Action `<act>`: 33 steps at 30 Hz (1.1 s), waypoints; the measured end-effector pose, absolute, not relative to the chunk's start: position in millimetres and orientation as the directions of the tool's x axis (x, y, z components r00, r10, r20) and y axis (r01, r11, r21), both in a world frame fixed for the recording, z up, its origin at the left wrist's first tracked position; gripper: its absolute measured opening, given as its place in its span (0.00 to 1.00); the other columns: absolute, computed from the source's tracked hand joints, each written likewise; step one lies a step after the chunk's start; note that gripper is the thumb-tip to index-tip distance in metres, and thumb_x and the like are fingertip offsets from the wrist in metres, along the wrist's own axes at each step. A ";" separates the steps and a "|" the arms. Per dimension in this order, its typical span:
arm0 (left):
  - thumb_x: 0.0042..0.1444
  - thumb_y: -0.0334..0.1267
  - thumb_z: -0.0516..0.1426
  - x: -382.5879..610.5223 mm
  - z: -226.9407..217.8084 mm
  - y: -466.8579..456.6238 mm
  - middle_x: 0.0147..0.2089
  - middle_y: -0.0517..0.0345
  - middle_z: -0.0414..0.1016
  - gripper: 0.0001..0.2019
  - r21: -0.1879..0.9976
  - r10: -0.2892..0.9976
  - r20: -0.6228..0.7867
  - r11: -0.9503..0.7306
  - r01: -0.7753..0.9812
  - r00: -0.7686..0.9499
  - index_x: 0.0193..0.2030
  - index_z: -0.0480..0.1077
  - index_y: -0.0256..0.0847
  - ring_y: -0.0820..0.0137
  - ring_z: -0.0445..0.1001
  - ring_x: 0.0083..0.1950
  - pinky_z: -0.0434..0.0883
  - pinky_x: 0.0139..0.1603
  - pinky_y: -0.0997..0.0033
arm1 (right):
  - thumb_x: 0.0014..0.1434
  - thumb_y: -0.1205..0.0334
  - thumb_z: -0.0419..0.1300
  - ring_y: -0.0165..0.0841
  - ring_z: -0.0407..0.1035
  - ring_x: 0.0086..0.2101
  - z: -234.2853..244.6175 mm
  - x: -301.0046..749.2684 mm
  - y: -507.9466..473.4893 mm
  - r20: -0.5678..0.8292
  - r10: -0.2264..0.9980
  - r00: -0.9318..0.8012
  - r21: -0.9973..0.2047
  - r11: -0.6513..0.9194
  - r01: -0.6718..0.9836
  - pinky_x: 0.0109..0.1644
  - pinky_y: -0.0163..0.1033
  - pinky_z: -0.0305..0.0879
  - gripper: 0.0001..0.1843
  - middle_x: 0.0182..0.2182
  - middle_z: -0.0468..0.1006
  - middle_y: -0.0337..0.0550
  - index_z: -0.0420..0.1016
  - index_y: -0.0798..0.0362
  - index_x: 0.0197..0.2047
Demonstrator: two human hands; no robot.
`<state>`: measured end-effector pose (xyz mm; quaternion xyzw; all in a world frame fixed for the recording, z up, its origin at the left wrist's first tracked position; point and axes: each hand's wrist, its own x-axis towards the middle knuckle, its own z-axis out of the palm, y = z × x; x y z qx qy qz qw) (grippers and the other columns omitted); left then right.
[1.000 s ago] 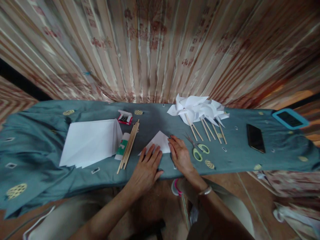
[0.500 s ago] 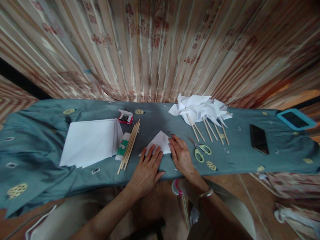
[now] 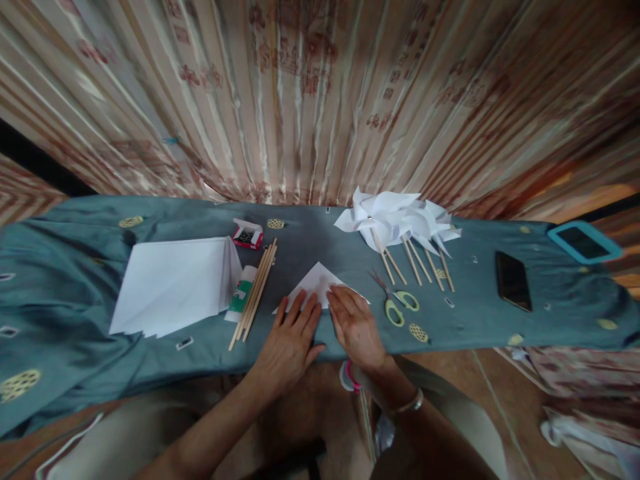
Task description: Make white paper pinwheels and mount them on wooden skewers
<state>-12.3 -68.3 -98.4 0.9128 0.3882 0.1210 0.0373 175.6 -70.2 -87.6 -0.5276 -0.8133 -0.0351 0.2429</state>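
A white sheet of paper (image 3: 318,275), folded into a triangle with its peak pointing away from me, lies flat on the cloth. My left hand (image 3: 291,340) rests on the triangle's left part, fingers stretched out and slightly spread. On the right part lies my right hand (image 3: 355,323), its fingers extended over the paper close to the middle. Both hands press from above and cover much of the lower edge. Right of my right hand are scissors (image 3: 395,300) with green handles, blades apart. Left of my left hand lie several wooden sticks (image 3: 255,293) beside a green-and-white glue stick (image 3: 242,293).
A stack of white paper (image 3: 173,285) lies at the left. Behind the sticks is an open red box (image 3: 248,235) with small dark contents. Several paper pinwheels (image 3: 383,217) overlap at the back right. A phone (image 3: 513,280) and a blue-framed device (image 3: 584,241) lie farther right on the green cloth (image 3: 320,230).
My right hand has slid left from the triangle's right side towards its middle, uncovering the right corner. My left hand stays on the paper. The whole view has shifted slightly.
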 end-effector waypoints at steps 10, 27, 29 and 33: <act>0.66 0.51 0.48 -10.8 -95.7 -68.0 0.69 0.42 0.62 0.29 0.149 0.725 0.179 -0.688 0.710 0.665 0.67 0.59 0.34 0.49 0.55 0.72 0.53 0.69 0.42 | 0.67 0.69 0.50 0.42 0.66 0.55 -91.9 174.5 -69.3 0.403 0.869 -0.288 -0.233 0.402 0.886 0.60 0.48 0.67 0.19 0.54 0.76 0.53 0.73 0.59 0.57; 0.64 0.51 0.50 -7.6 -90.2 -67.4 0.69 0.40 0.62 0.31 0.154 0.736 0.134 -0.677 0.720 0.663 0.67 0.60 0.30 0.47 0.54 0.72 0.54 0.69 0.40 | 0.65 0.62 0.55 0.43 0.66 0.53 -87.1 158.6 -56.1 0.328 0.945 -0.010 -0.531 0.193 0.825 0.59 0.51 0.64 0.14 0.52 0.76 0.54 0.76 0.57 0.49; 0.64 0.51 0.51 -7.6 -89.6 -67.2 0.69 0.40 0.62 0.31 0.157 0.736 0.129 -0.677 0.719 0.665 0.67 0.61 0.31 0.47 0.54 0.72 0.54 0.69 0.40 | 0.65 0.62 0.53 0.44 0.65 0.54 -89.4 159.8 -55.6 0.321 0.947 -0.021 -0.516 0.194 0.835 0.60 0.52 0.62 0.15 0.54 0.75 0.54 0.74 0.57 0.52; 0.64 0.50 0.51 -8.4 -89.2 -66.6 0.69 0.41 0.62 0.29 0.162 0.731 0.144 -0.683 0.713 0.667 0.66 0.62 0.32 0.49 0.54 0.72 0.54 0.69 0.41 | 0.67 0.58 0.52 0.46 0.63 0.56 -95.0 180.6 -61.4 0.337 0.942 -0.007 -0.453 0.168 0.876 0.60 0.55 0.61 0.20 0.57 0.72 0.58 0.71 0.59 0.57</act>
